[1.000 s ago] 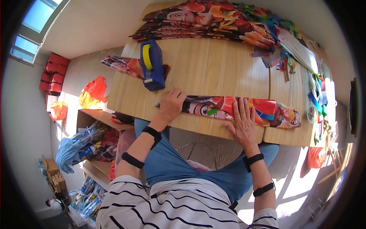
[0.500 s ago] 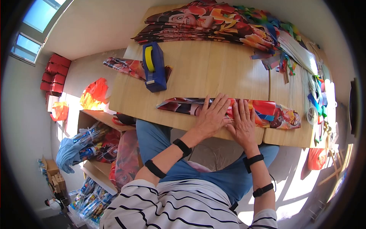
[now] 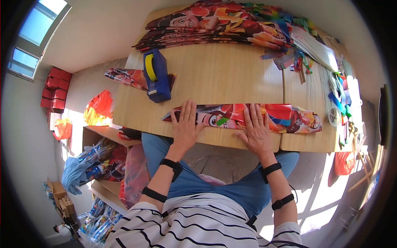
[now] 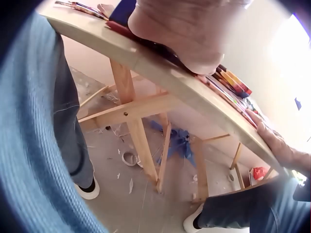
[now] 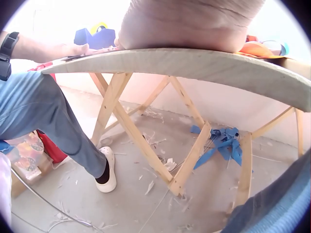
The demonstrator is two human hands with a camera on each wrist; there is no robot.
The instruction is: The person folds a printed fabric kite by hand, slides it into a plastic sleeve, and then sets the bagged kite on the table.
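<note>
A long, narrow folded sheet [image 3: 273,110], printed with a cartoon face in red, black and yellow, lies along the near edge of the wooden table [image 3: 219,72]. My left hand [image 3: 184,129] rests flat on its left part, fingers straight. Farther right, my right hand [image 3: 257,133] presses on the middle of the sheet with extended fingers. A small green strip [image 3: 222,122] shows between the hands, and a blue one lies just right of the right hand. Both wrist views show mostly the heel of each hand at the table edge.
A blue tape dispenser [image 3: 162,84] with yellow tape stands at the left, over another folded printed sheet [image 3: 126,77]. Along the far side lies a stack of printed sheets [image 3: 198,33]. Ribbons [image 3: 341,103] and thin rods lie at the right. A cardboard box [image 3: 108,134] stands at the lower left.
The left hand went from the sheet's left end to beside the right hand, then slid back left. The right hand stays on the sheet. The whole head view has shifted slightly.
</note>
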